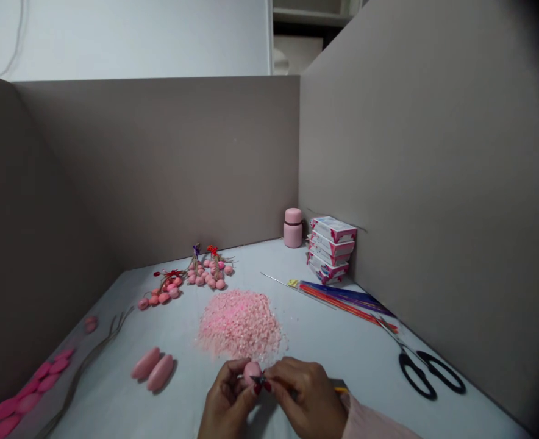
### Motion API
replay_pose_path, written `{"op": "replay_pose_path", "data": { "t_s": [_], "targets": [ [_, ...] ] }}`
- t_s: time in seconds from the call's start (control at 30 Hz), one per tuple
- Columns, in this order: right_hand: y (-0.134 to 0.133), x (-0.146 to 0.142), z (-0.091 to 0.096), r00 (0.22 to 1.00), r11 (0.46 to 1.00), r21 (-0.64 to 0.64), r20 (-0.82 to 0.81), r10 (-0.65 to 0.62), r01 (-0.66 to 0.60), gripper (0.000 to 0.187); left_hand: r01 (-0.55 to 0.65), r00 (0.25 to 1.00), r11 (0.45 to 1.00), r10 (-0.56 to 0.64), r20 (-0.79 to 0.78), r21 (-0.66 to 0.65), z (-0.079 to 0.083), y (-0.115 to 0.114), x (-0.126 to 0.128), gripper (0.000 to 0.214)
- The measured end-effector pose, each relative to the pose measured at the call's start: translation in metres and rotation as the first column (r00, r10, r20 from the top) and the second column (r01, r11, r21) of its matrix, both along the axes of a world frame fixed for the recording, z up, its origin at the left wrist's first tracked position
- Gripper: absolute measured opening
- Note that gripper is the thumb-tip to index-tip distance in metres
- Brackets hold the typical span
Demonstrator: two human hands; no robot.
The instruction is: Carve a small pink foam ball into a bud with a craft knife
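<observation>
Low in the middle of the head view, my left hand [228, 399] pinches a small pink soap-like ball [252, 370] between thumb and fingers. My right hand [301, 393] is closed round a craft knife [340, 387]. Its dark tip [257, 379] touches or nearly touches the ball's lower right side. A black and yellow handle end sticks out behind the right hand. Just beyond both hands lies a heap of pale pink shavings [239, 323]. To the left, two smooth pink oval pieces [153, 369] rest side by side.
Bundles of pink balls [210, 274] lie at back left. Flat pink ovals [34, 387] and brown cords [84, 366] are on the left. At right are scissors [418, 360], red and blue strands [347, 299], stacked boxes [331, 250] and a pink jar [292, 228]. Grey panels [182, 164] enclose the table.
</observation>
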State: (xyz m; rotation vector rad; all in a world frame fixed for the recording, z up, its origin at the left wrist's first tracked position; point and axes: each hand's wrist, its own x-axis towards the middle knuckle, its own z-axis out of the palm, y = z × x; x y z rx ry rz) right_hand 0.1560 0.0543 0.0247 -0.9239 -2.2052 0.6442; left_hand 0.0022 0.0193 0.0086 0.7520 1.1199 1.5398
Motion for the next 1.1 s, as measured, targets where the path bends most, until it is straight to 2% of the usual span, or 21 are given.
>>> {"op": "replay_pose_path", "data": {
  "t_s": [0.17, 0.3, 0.37, 0.5, 0.6, 0.7, 0.9, 1.1],
  "targets": [
    [0.002, 0.0, 0.0, 1.0, 1.0, 0.007, 0.018, -0.023, 0.023, 0.021, 0.015, 1.0, 1.0, -0.016, -0.025, -0.014, 0.002, 0.001, 0.0, 0.027],
    [0.009, 0.002, 0.0, 0.99, 0.99, -0.042, 0.031, -0.135, 0.136, 0.021, 0.041, 0.998, 0.999, -0.042, -0.043, -0.029, 0.002, 0.0, 0.001, 0.029],
    [0.01, 0.003, 0.001, 0.988, 0.986, -0.071, 0.005, -0.154, 0.154, 0.022, 0.045, 0.998, 0.999, -0.046, -0.038, -0.02, 0.002, 0.0, 0.001, 0.029],
    [0.003, 0.001, 0.003, 0.993, 0.996, -0.054, -0.088, -0.076, 0.071, 0.022, 0.016, 1.0, 1.0, -0.016, 0.006, -0.001, 0.003, -0.002, 0.002, 0.03],
    [-0.003, 0.0, 0.004, 0.996, 0.999, -0.036, -0.083, -0.022, 0.019, 0.02, 0.016, 1.0, 1.0, -0.016, 0.0, 0.015, 0.005, -0.003, 0.002, 0.029],
    [-0.002, -0.001, 0.003, 0.998, 0.999, -0.032, -0.06, -0.026, 0.024, 0.02, 0.053, 0.999, 0.999, -0.053, -0.002, 0.005, 0.008, -0.004, 0.002, 0.027],
    [0.01, 0.003, -0.002, 0.991, 0.989, -0.072, -0.036, -0.131, 0.129, 0.023, 0.083, 0.996, 0.996, -0.083, -0.018, 0.015, 0.009, -0.004, 0.004, 0.028],
    [0.003, 0.0, 0.002, 0.994, 0.998, -0.055, -0.1, -0.033, 0.027, 0.019, 0.027, 1.0, 0.999, -0.027, -0.005, 0.032, 0.004, -0.002, 0.002, 0.027]
  ]
}}
